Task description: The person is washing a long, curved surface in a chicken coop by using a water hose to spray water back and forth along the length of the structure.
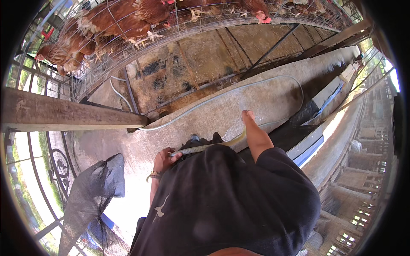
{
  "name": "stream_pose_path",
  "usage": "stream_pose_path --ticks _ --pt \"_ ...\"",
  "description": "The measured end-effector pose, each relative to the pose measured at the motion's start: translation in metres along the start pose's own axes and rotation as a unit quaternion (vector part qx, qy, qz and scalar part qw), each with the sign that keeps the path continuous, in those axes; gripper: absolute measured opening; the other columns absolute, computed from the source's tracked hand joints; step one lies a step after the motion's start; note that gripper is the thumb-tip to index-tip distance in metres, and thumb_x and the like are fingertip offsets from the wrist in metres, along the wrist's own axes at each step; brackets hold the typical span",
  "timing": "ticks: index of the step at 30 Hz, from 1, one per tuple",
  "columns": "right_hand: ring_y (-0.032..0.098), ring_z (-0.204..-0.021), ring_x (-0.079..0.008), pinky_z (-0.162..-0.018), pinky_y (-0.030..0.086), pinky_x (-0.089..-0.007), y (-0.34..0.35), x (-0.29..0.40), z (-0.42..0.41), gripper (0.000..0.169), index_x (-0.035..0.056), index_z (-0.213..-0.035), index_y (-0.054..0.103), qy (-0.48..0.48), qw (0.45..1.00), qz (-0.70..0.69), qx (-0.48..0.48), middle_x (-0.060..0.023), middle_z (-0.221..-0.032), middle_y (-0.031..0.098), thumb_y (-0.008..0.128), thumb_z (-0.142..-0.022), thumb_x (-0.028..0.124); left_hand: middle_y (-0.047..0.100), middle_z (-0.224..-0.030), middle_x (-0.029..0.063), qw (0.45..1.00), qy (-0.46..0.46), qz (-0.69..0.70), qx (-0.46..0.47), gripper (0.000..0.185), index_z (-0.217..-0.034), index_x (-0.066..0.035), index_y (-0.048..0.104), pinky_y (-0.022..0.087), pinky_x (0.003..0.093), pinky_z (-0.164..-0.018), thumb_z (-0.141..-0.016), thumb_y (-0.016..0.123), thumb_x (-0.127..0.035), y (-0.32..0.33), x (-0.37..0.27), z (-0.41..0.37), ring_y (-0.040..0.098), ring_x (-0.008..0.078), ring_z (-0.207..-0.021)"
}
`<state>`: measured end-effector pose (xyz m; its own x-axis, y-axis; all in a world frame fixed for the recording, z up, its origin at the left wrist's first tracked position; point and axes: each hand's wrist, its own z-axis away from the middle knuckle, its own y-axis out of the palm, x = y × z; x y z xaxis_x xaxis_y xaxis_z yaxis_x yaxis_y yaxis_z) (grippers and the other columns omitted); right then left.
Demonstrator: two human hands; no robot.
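My left hand (pixel 164 159), with bands at the wrist, grips a pale braided hose (pixel 195 149) at my waist. The hose runs across the front of my dark shirt and bends forward towards my right hand (pixel 248 115). That hand is closed near the hose's far end, and water sprays from about there onto the concrete walkway (pixel 205 121). The shirt and forearm hide part of the hose. A thinner pale hose (pixel 224 92) lies in a long loop on the walkway.
Brown hens (pixel 112 19) stand in a wire cage (pixel 179 28) above a stained concrete floor (pixel 205 54). A wooden post (pixel 73 112) rises at the left. Dark netting (pixel 93 188) hangs at the lower left. A low concrete ledge (pixel 330 92) with blue sheeting runs along the right.
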<state>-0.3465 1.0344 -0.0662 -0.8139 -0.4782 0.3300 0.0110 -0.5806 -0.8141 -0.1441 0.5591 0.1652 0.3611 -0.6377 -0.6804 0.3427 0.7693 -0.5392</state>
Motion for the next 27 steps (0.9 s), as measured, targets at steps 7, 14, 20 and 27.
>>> stream_pose_path --ticks 7,14,20,27 --pt "0.069 -0.075 -0.0288 -0.067 0.055 -0.0384 -0.01 0.018 0.054 0.038 -0.0001 -0.097 0.067 0.01 0.993 0.047 0.112 -0.0189 -0.089 0.069 0.053 -0.082 0.032 0.068 -0.087 0.0197 0.999 0.006 0.035 0.006 0.062 -0.096 -0.002 0.068 0.051 0.0407 -0.076 -0.074 0.066 -0.06 -0.001 0.01 0.008 0.066 0.0341 -0.088" --pt "0.066 -0.059 -0.0273 -0.057 0.053 -0.041 -0.003 -0.002 0.054 0.037 -0.0011 -0.072 0.064 -0.028 0.998 0.02 0.056 -0.0162 -0.065 0.063 0.051 -0.084 0.031 0.067 -0.082 0.0204 0.997 0.04 0.06 0.013 0.06 -0.094 0.0 0.067 0.051 0.0393 -0.073 -0.076 0.066 -0.058 0.002 0.012 0.002 0.067 0.0335 -0.083" --pt "0.067 -0.06 -0.0276 -0.059 0.054 -0.0406 -0.006 0.006 0.069 0.038 -0.0015 -0.071 0.065 -0.055 0.996 0.006 0.074 -0.0168 -0.064 0.063 0.05 -0.084 0.031 0.066 -0.08 0.0204 0.996 0.046 0.07 0.005 0.057 -0.092 0.0 0.066 0.051 0.0385 -0.071 -0.078 0.066 -0.055 0.003 0.018 0.006 0.067 0.0325 -0.081" --pt "0.065 -0.054 -0.0269 -0.057 0.054 -0.0391 -0.013 0.015 0.079 0.042 -0.0012 -0.066 0.063 -0.076 0.993 0.026 0.092 -0.0149 -0.059 0.062 0.046 -0.087 0.031 0.067 -0.081 0.02 0.996 0.045 0.076 0.011 0.055 -0.093 0.0 0.066 0.051 0.0379 -0.072 -0.079 0.066 -0.053 0.003 0.02 0.007 0.067 0.0313 -0.081"
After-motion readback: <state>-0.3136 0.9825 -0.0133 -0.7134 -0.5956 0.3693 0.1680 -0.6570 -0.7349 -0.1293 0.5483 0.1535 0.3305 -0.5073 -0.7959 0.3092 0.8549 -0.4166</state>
